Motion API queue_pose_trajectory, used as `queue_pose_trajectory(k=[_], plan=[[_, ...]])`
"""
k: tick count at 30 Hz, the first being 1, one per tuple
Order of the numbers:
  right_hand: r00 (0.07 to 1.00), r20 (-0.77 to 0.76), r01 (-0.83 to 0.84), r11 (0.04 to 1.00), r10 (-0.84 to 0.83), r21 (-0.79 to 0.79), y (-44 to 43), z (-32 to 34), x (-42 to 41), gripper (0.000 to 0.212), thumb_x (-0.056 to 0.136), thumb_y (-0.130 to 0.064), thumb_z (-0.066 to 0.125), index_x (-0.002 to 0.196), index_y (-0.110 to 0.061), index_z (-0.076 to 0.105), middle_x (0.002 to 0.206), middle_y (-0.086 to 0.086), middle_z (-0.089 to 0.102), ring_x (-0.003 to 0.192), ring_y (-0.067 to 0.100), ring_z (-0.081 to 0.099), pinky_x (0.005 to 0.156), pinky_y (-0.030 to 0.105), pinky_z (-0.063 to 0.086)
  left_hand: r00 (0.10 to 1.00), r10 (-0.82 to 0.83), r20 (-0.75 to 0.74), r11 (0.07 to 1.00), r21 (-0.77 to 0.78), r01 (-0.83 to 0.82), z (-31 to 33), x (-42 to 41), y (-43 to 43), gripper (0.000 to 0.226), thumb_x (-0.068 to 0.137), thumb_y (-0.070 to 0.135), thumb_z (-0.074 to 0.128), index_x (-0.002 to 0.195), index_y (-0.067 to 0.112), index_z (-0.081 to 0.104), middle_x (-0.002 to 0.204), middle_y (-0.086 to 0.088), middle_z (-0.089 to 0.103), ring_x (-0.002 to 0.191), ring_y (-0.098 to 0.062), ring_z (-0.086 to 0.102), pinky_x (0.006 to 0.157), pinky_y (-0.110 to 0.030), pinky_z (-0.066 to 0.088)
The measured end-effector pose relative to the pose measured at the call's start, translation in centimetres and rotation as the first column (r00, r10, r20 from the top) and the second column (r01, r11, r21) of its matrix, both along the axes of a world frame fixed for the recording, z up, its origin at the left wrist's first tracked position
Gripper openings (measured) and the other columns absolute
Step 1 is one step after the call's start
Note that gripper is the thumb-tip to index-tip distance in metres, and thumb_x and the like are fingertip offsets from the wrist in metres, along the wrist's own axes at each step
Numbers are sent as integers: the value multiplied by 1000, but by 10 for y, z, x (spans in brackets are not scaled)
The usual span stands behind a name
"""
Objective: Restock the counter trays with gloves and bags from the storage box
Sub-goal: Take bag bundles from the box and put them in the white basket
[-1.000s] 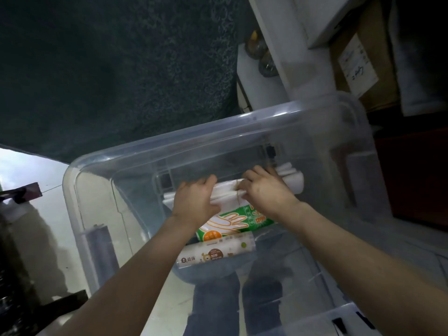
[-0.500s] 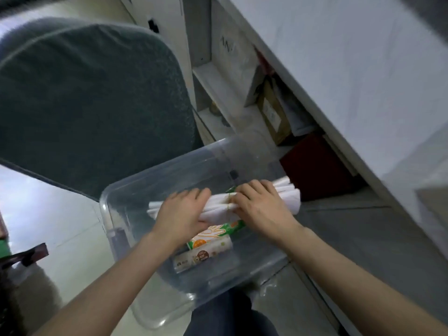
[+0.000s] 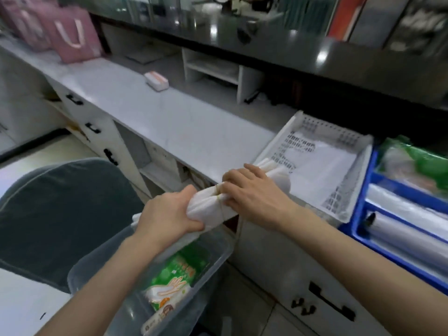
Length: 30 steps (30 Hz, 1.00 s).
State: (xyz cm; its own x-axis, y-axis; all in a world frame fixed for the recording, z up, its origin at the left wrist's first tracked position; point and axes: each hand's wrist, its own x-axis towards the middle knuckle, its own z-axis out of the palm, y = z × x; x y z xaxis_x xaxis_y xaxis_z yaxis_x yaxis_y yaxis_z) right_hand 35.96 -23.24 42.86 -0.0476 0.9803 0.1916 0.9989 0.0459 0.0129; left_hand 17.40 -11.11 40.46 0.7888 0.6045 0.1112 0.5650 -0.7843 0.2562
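Both my hands are wrapped round one rolled bundle of white plastic bags (image 3: 208,207), cinched at its middle by a thin yellowish band (image 3: 220,204). My left hand (image 3: 167,215) grips the near end, thumb underneath. My right hand (image 3: 252,192) curls over the far half, fingers lying across the band.

The bundle sits mid-frame, level with the front edge of the pale grey counter (image 3: 157,112). It is above the clear plastic storage box (image 3: 225,253) at lower centre, and its right tip reaches the near corner of the white slotted tray (image 3: 337,202).

My worry is the band. If my right fingers drag it sideways, I think the bags would fan out and spill back into the box or onto the floor. The tip could also snag the tray's rim if I come in too low. I cannot tell what the box rests on, so it may tip if my forearm knocks it.

By my count:
- One bundle.
- One storage box, holding one green glove packet (image 3: 179,272) and one pale roll-shaped pack (image 3: 157,320).
- Two trays at right, the white one and a blue plastic tray (image 3: 356,221).
- At least two pink paper bags (image 3: 72,37), upper left.
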Motion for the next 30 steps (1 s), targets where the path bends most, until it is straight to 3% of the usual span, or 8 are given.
queue_pose_trajectory(k=[4, 8, 14, 16, 19, 23, 28, 30], plan=[[972, 4, 229, 960, -233, 161, -47, 25, 37, 36, 91, -38, 51, 123, -23, 55, 139, 4, 48, 130, 23, 44, 117, 43, 17, 997, -19, 73, 997, -71, 24, 27, 55, -27, 57, 48, 66, 66, 87, 30, 45, 69, 6, 62, 66, -20, 59, 54, -32, 47], [869, -161, 494, 823, -467, 280, -86, 29, 72, 59, 86, -41, 61, 138, -22, 40, 153, 8, 27, 142, 26, 26, 118, 45, 19, 989, -27, 146, 986, -160, 51, 38, 106, -41, 56, 45, 65, 71, 82, 29, 48, 67, 8, 61, 61, -12, 57, 49, -29, 45], [605, -503, 748, 657, -617, 95, -113, 13, 115, 70, 87, -53, 56, 144, -37, 20, 157, 2, 13, 141, 27, 28, 111, 46, 34, 974, -8, 226, 932, -352, 89, 43, 176, -54, 56, 38, 61, 77, 73, 25, 53, 66, 9, 63, 62, -7, 58, 55, -34, 50], [531, -600, 752, 659, -598, 9, -114, 9, 127, 65, 87, -56, 53, 142, -48, 18, 155, 2, 21, 130, 27, 43, 100, 43, 45, 968, 1, 250, 900, -422, 108, 44, 198, -58, 55, 37, 59, 79, 73, 25, 55, 68, 10, 64, 63, -5, 60, 55, -31, 49], [361, -814, 725, 685, -455, -62, -109, 9, 145, 66, 88, -57, 52, 139, -59, 10, 147, 0, 41, 119, 19, 53, 92, 37, 47, 953, 3, 302, 836, -524, 163, 46, 230, -64, 53, 38, 57, 81, 74, 26, 59, 69, 11, 67, 61, -3, 62, 50, -24, 45], [-22, -981, 718, 679, -194, -151, -91, 10, 165, 67, 88, -52, 56, 131, -70, 9, 129, -11, 49, 112, 17, 57, 78, 42, 58, 927, -28, 373, 663, -688, 297, 46, 271, -74, 47, 46, 45, 86, 83, 28, 64, 75, 10, 72, 61, 0, 67, 49, -18, 49], [-86, -996, 828, 553, -36, -91, -81, 1, 198, 75, 84, -25, 68, 140, -50, 24, 148, -4, 36, 124, 20, 50, 101, 44, 48, 923, -220, 316, 497, -778, 385, 35, 311, -69, 58, 56, 49, 81, 105, 29, 56, 94, 8, 72, 75, -3, 71, 56, -18, 53], [-110, -994, 849, 519, -11, -100, -88, -4, 211, 76, 83, -19, 70, 140, -47, 29, 148, -4, 38, 126, 20, 50, 103, 47, 47, 909, -310, 278, 424, -815, 394, 26, 324, -59, 44, 69, 49, 74, 104, 28, 58, 93, 7, 73, 77, -3, 71, 59, -19, 54]])
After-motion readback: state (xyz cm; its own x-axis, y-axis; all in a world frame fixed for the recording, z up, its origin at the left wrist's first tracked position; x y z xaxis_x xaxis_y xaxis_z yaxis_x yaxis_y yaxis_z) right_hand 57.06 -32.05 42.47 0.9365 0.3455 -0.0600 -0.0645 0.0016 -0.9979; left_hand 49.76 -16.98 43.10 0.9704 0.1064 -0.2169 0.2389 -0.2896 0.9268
